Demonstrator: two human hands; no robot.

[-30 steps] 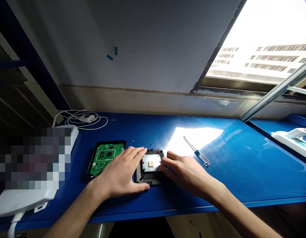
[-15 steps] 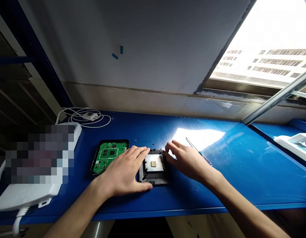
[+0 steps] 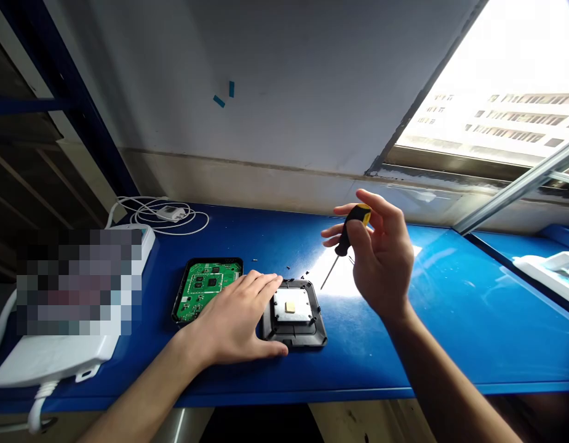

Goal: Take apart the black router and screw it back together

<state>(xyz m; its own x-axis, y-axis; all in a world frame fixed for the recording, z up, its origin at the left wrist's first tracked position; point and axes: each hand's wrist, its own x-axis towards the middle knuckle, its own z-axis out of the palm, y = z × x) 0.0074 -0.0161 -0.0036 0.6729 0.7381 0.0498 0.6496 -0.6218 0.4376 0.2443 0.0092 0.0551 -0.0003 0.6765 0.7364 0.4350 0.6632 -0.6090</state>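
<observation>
My left hand [image 3: 240, 320] spans the left side of a black plastic cover [image 3: 307, 338], thumb by its near edge and fingertips at its far left corner. Mounted in that cover is a silver metal plate [image 3: 284, 314] with a small tan pad [image 3: 290, 307]. Above and to the right, my right hand [image 3: 383, 252] holds a screwdriver [image 3: 355, 216] by its black and yellow handle. Its thin shaft slants down to the left, the tip appearing near the cover's upper right corner, apart from it. A green circuit board [image 3: 203, 289] in a black housing [image 3: 176, 307] sits left, partly behind my left hand.
Small dark screws [image 3: 288, 267] lie beyond the cover on the blue bench [image 3: 247, 381]. A white device [image 3: 76, 363], partly pixelated, stands left, with a coiled white cable [image 3: 198, 229] behind. Another white device [image 3: 549, 277] is at the right, past a metal frame bar [image 3: 510, 197].
My right hand has lifted away from the cover's right edge, up and right, and the screwdriver now shows in it. Small dark pieces now show near the cover's far edge. My left hand stays.
</observation>
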